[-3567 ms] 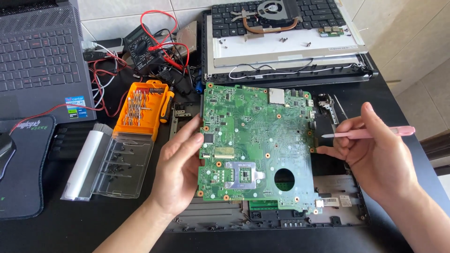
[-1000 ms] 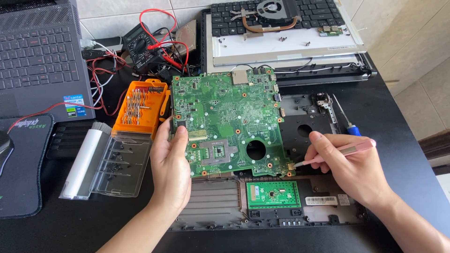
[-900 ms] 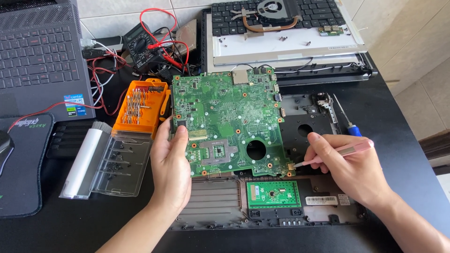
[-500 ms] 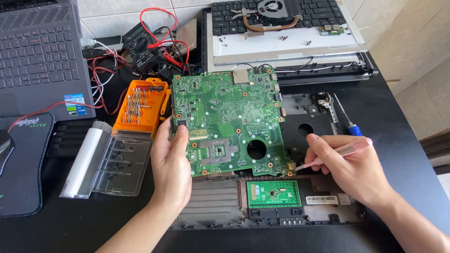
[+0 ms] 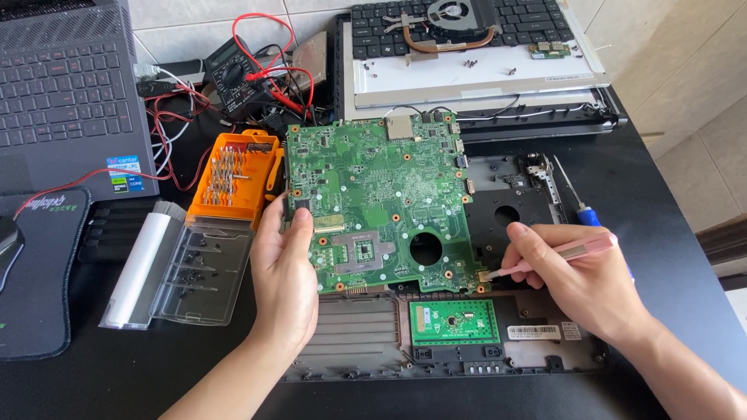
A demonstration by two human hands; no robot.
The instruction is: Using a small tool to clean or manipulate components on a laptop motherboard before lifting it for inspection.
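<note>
- An orange bit set and its clear lid are lying open at the left, so tools are already in use.
- The left hand is gripping the green circuit board by its left edge, thumb on top, fingers underneath.
- The board is sitting over the open black laptop base, apparently unfastened but not lifted away.
- The right hand is pinching a pink pry tool, its tip touching the board's lower right corner.
- The keyboard panel and fan are lying apart behind.
</note>
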